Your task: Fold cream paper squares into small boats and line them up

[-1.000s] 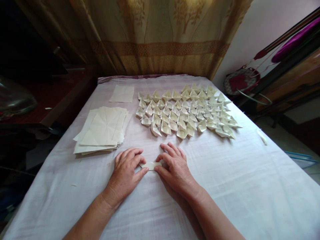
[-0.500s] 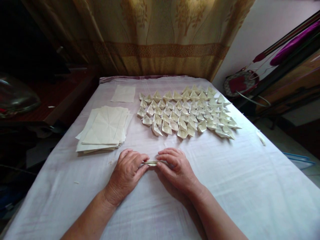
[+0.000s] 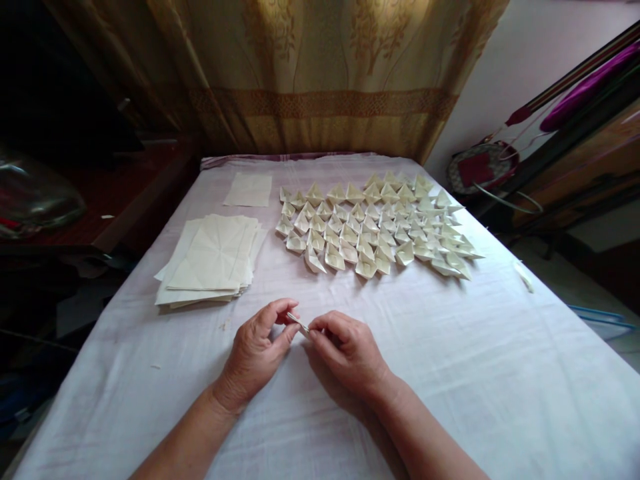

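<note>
While both hands hovered just above the wrinkled white cloth [image 3: 450,347], a thin, creased cream paper strip [image 3: 299,325] sat pinched between them. The left hand [image 3: 256,355] closed thumb and forefinger on one end, the right hand [image 3: 350,352] on the other. Seen edge-on, its long axis slanted from far-left to near-right. Bare cloth lay open around the hands; a flat stack of sheets [image 3: 210,257] and pointed paper boats [image 3: 375,223] lay well beyond.
</note>
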Available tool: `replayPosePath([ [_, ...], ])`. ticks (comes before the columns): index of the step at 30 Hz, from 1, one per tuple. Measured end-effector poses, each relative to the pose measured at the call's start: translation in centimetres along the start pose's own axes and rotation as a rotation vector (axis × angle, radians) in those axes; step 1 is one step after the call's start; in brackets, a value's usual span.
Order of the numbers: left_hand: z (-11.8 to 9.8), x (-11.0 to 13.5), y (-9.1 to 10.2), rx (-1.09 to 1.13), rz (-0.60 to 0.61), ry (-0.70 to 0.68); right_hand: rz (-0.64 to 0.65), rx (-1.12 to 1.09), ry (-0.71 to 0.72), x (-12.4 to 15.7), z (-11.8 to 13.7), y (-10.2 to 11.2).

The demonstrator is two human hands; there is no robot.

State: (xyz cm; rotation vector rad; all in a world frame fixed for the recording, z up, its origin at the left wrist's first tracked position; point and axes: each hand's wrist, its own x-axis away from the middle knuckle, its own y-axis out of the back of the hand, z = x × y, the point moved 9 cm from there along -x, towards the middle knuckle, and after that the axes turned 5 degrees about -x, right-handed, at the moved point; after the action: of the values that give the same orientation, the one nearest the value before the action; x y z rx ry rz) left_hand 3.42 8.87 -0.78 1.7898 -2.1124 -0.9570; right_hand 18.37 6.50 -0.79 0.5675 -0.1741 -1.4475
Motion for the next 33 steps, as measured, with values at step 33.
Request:
replayPosePath([
  [33, -0.6, 0.5, -3.4, 0.545, 0.374, 0.304, -0.029, -0.238, -0.173, 0.6, 0.1, -0.4],
])
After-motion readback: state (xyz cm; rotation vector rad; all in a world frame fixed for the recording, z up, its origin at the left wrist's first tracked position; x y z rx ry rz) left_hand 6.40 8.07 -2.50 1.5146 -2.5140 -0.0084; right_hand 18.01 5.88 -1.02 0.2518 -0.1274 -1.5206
